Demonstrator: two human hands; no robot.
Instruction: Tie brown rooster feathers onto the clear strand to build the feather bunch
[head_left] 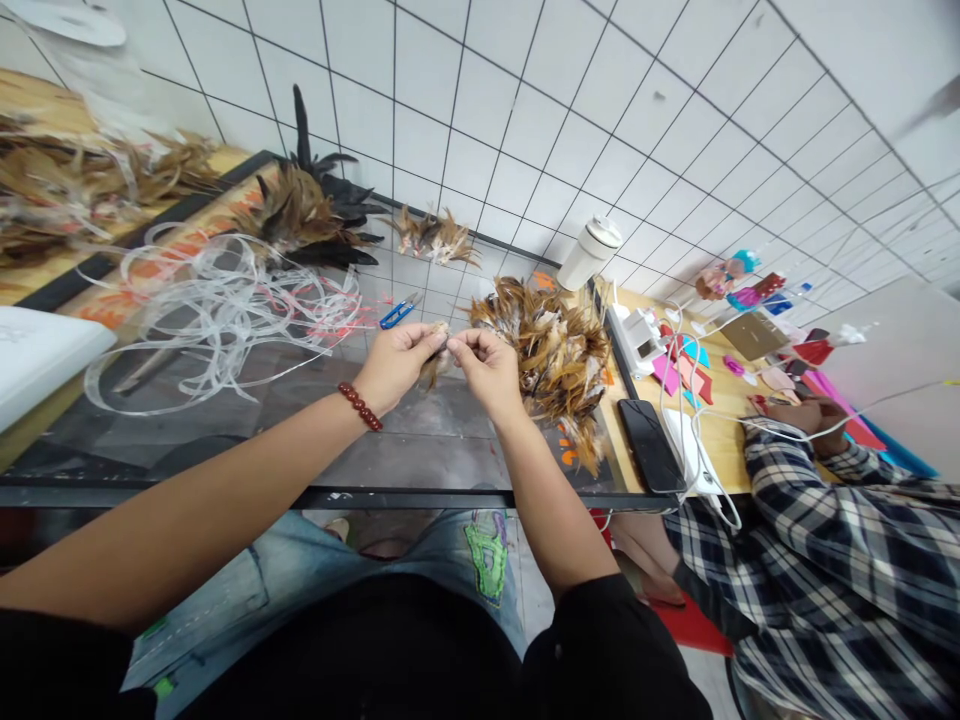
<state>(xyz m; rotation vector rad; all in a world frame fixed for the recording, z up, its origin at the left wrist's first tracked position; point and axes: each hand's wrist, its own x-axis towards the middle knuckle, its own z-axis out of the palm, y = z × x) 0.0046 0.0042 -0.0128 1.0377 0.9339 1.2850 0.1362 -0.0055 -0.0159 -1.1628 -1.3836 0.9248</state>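
Between my two hands is a small tuft of brown feathers [430, 374], hanging down over the dark table. My left hand [397, 362], below a red bead bracelet, pinches it between thumb and forefinger. My right hand [489, 368] is closed too, its fingertips meeting the left ones at the top of the tuft; my fingers hide part of it. Just right of my right hand lies a large pile of brown feather bunches [559, 345]. Behind my left hand rest blue thread snips [397, 312]. A smaller row of feathers [435, 238] lies near the wall.
Left of my hands lies a tangle of clear plastic strip [232, 310], with black and brown feathers [307, 205] behind. A white tumbler [590, 252], a phone [649, 445] and white cables stand or lie to the right. Beside me sits a co-worker in a plaid shirt [840, 540].
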